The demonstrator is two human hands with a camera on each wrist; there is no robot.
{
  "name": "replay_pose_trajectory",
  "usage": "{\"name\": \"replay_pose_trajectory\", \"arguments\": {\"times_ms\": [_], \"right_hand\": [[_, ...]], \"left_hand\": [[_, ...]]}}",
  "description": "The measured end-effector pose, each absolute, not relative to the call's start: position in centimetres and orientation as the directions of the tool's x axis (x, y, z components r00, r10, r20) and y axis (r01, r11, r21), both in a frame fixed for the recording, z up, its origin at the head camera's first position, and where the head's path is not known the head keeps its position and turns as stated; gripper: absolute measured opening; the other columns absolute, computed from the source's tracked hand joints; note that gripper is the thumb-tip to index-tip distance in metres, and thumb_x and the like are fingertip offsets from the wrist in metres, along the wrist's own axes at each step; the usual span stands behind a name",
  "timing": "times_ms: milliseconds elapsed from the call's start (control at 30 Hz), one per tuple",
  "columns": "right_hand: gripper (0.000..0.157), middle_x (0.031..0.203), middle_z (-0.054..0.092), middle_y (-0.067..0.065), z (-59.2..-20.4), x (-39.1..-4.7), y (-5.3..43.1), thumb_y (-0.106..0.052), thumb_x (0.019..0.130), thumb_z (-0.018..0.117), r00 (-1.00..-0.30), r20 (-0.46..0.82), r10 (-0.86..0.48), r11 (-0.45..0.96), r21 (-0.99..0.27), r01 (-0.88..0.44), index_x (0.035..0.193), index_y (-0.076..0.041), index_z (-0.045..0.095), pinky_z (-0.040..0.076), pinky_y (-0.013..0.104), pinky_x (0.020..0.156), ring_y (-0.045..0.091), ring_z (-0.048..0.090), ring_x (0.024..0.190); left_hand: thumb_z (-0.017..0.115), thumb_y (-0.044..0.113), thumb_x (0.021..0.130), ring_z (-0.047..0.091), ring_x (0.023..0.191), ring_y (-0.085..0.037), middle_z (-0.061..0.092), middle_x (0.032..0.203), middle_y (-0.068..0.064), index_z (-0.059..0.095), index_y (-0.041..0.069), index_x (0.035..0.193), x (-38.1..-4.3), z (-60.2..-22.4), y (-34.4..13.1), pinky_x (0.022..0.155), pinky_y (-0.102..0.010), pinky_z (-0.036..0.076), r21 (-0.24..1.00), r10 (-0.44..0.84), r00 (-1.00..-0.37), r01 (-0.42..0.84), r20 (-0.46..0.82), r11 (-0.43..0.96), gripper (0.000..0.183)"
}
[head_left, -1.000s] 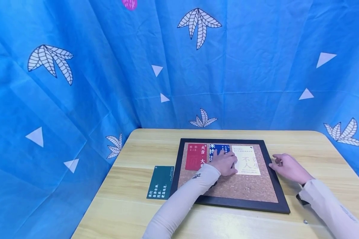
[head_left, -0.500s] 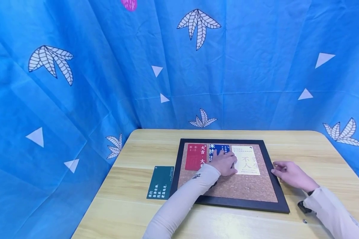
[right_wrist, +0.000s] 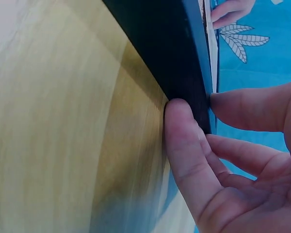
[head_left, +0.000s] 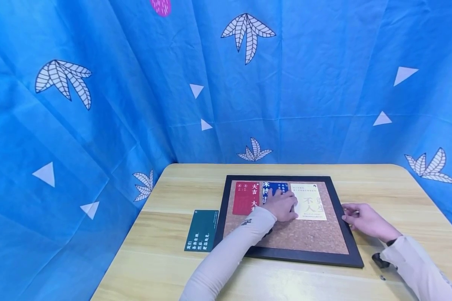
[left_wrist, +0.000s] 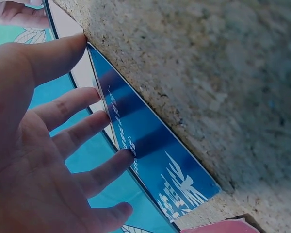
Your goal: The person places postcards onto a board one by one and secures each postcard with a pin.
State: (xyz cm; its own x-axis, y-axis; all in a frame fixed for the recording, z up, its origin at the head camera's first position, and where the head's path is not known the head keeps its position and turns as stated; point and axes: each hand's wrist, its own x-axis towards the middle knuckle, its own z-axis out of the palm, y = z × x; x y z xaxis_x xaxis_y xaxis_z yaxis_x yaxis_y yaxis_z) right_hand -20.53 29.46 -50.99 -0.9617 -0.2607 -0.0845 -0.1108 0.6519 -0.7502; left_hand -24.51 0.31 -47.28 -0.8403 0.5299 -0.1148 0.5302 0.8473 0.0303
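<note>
My left hand (head_left: 280, 207) rests on the blue card (head_left: 277, 186), its fingers spread and fairly straight. In the left wrist view, several fingertips meet the blue card (left_wrist: 155, 141) along one side, with the thumb at its corner. To its right lies a pale yellow card (head_left: 309, 202); to its left, a red card (head_left: 245, 196). All three are on a cork board (head_left: 306, 238) with a black frame (head_left: 312, 256). My right hand (head_left: 371, 221) pinches the frame's right side, thumb on its face and fingers against the outer edge, as the right wrist view shows.
A dark green card (head_left: 201, 230) with white writing lies on the wooden table (head_left: 154, 259), left of the board. Near the right sleeve is a small shiny object (head_left: 382, 277). A blue patterned curtain (head_left: 305, 83) hangs behind and beside the table.
My right hand has moved slightly right and nearer to me, and its fingers have come onto the frame's edge. The left hand stays on the blue card.
</note>
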Motion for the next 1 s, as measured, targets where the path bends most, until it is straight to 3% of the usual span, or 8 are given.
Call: {"name": "replay_pose_trajectory", "arguments": {"times_ms": [567, 900, 1000], "right_hand": [[0.056, 0.114, 0.062, 0.028, -51.2, -20.7, 29.4, -0.006, 0.101, 0.058, -0.962, -0.139, -0.235, 0.598, -0.801, -0.031, 0.144, 0.024, 0.037, 0.061, 0.029, 0.067, 0.014, 0.065, 0.085], [0.057, 0.115, 0.061, 0.027, -51.1, -20.5, 29.7, -0.005, 0.101, 0.057, -0.962, -0.155, -0.224, 0.589, -0.808, -0.007, 0.145, 0.023, 0.036, 0.062, 0.029, 0.069, 0.014, 0.065, 0.087], [0.057, 0.115, 0.061, 0.028, -51.0, -20.5, 29.8, -0.005, 0.101, 0.057, -0.962, -0.147, -0.231, 0.584, -0.812, -0.016, 0.145, 0.023, 0.036, 0.062, 0.030, 0.069, 0.014, 0.065, 0.087]], "left_hand": [[0.071, 0.050, 0.093, 0.049, 0.134, -0.015, 0.054, 0.150, 0.014, 0.067, 0.033, 0.132, -24.9, -47.5, 0.4, 0.126, -0.053, 0.028, -0.016, 0.541, -0.836, 0.544, -0.093, 0.839, 0.042], [0.069, 0.049, 0.095, 0.050, 0.139, -0.019, 0.056, 0.150, 0.010, 0.070, 0.031, 0.132, -25.3, -46.5, -0.2, 0.126, -0.055, 0.030, 0.080, 0.539, -0.842, 0.536, -0.028, 0.841, 0.041], [0.068, 0.047, 0.096, 0.050, 0.141, -0.019, 0.055, 0.152, 0.008, 0.065, 0.030, 0.139, -25.6, -45.9, -0.9, 0.125, -0.054, 0.033, 0.092, 0.534, -0.845, 0.531, -0.010, 0.842, 0.046]]}}
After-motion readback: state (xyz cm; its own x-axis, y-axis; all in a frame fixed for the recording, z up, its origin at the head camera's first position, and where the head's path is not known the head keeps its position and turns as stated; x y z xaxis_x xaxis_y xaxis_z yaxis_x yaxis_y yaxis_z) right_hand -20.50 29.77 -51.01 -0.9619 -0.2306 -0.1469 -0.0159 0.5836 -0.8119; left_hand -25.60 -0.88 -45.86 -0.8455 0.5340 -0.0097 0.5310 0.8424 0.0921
